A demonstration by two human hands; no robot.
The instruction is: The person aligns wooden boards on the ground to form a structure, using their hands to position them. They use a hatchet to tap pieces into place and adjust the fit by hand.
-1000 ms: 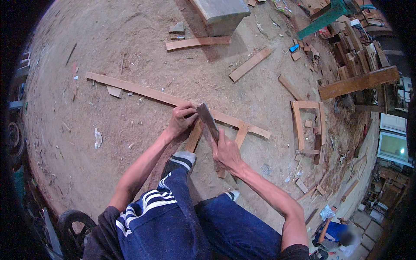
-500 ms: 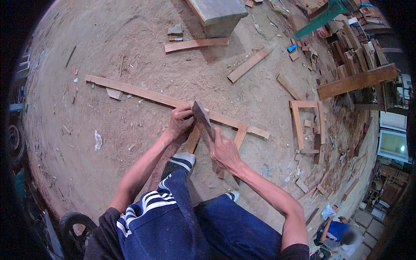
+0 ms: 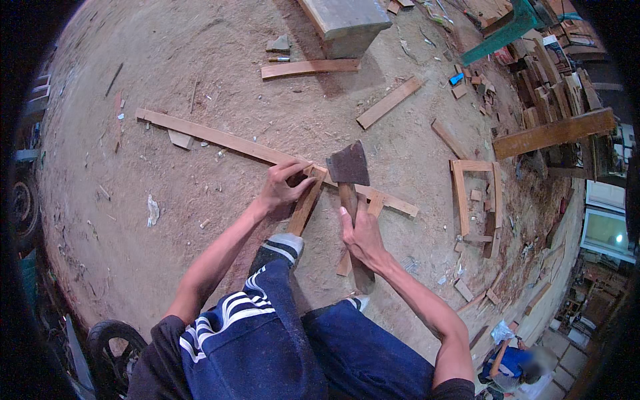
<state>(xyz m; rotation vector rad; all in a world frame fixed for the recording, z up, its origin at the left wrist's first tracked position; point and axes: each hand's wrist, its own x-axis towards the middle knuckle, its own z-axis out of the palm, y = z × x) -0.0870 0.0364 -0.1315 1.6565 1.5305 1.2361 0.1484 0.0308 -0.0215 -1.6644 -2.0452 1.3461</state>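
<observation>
My right hand (image 3: 364, 235) is wrapped round the wooden handle of a hatchet (image 3: 349, 165). Its dark, broad blade is raised just right of a wood joint, flat side showing. At that joint a short wooden crosspiece (image 3: 307, 204) meets a long wooden rail (image 3: 220, 137) lying on the ground. My left hand (image 3: 285, 185) is closed in a pinch at the top of the crosspiece; whatever sits between the fingertips is too small to make out. A second crosspiece (image 3: 375, 204) joins the rail farther right. My sock-covered foot (image 3: 288, 244) is at the near end of the first crosspiece.
A small wooden frame (image 3: 473, 165) lies to the right. Loose boards (image 3: 390, 102) and offcuts are scattered on the dusty ground. A block-like bench (image 3: 343, 23) stands far ahead, stacked timber (image 3: 553, 137) at right. Another person (image 3: 510, 363) sits lower right; a wheel (image 3: 115, 347) is lower left.
The hatchet head has swung right, away from the joint, and turned from edge-on to flat side showing. My left hand stays at the joint, its fingers shifted slightly. The whole view has moved a little.
</observation>
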